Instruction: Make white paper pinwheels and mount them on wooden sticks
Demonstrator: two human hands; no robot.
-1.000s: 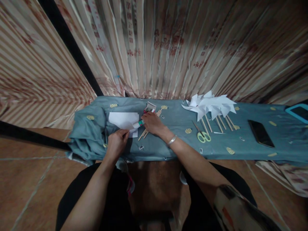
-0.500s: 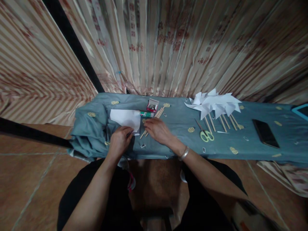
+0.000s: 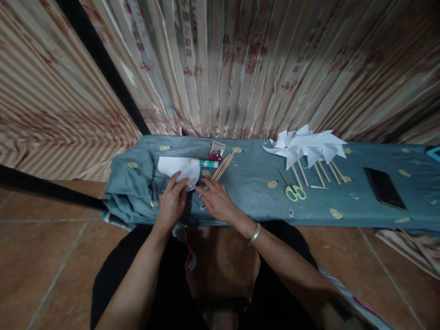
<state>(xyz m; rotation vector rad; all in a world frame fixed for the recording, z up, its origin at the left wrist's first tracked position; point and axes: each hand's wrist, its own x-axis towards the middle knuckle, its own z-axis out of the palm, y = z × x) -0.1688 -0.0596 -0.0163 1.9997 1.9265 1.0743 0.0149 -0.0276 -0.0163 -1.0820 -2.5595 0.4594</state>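
White paper sheets (image 3: 175, 165) lie on the cloth in front of me. My left hand (image 3: 173, 199) rests at their near edge, its fingers spread over the paper. My right hand (image 3: 217, 200) reaches in from the right, fingers stretched toward the near right corner of the paper and partly over the lower ends of several wooden sticks (image 3: 225, 166). Neither hand visibly grips anything, though the fingertips at the paper edge are small and dim. A green and white glue stick (image 3: 208, 163) touches the paper's right side. Behind it sits a small open box (image 3: 217, 151) of metal pins.
Several white paper pinwheels (image 3: 309, 145) on sticks lie to the right. Near them are green-handled scissors (image 3: 294, 192) and a paper sliver (image 3: 319, 187). Farther right lies a black phone (image 3: 384, 188). A pleated curtain (image 3: 240, 68) hangs behind the cloth-covered bench (image 3: 254, 201).
My right hand has moved left and nearer to me, off the sticks' middle toward the paper corner. My left hand's fingers have spread from a bunched grip at the paper edge.
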